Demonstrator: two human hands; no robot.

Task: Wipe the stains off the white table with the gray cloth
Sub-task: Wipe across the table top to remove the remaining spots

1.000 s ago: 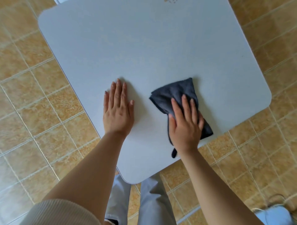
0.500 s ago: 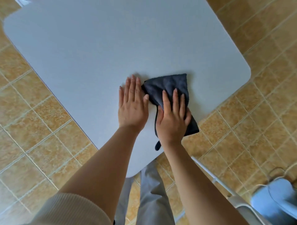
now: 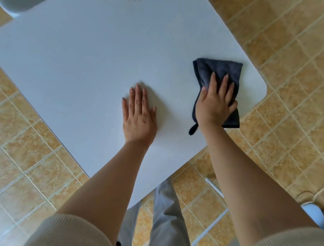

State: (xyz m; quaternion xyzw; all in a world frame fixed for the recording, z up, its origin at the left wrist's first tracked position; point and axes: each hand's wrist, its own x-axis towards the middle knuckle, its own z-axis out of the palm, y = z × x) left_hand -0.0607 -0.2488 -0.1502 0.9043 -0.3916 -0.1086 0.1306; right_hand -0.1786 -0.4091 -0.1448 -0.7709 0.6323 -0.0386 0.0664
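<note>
White table [image 3: 87, 70] from above, left hand [image 3: 139, 115] flat on its bare top, fingers straight, right hand [image 3: 214, 105] pressing gray cloth [image 3: 219, 70] near the right corner, fingers extended, brownish marks [image 3: 134, 0], possibly stains, at far edge

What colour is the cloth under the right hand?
The cloth is dark gray, almost charcoal; the head view shows it.

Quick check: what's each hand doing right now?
Left hand: open, fingers straight, flat on the white table.
Right hand: open, fingers pressing the gray cloth onto the table.
</note>
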